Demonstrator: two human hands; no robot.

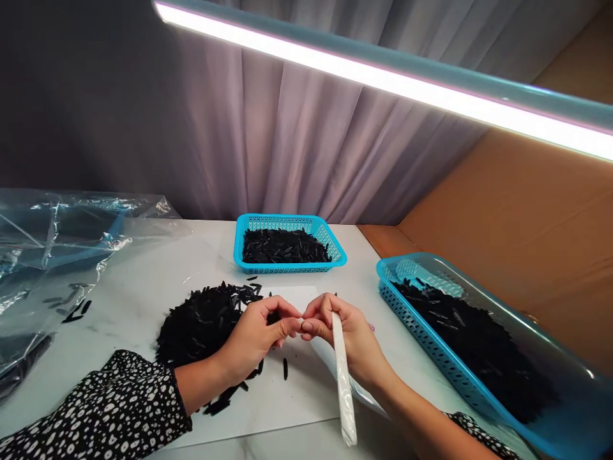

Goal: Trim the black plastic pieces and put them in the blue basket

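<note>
Beside the left hand (268, 324), black pieces (201, 322) lie heaped. Both hands meet at the fingertips; cannot tell what they pinch. Right hand (345, 326) clamps a white strip (343, 380) between its fingers. Blue basket (290, 269) beyond both; second basket (410, 322) rightward.

Spotted black sleeves and bare hands, as they reach my station.
I get the left sleeve (119, 409) best: black cloth, thickly scattered with off-white spots, rounded but uneven, some mere flecks and others much broader, a few with a darker centre. The cloth looks loose and softly creased to me, and it stops short of the wrist. Of the right sleeve (479, 434) I see only a small patch low in my view, in a matching black-and-white print. The left hand (261, 326) and right hand (352, 329) are both ungloved.
</note>
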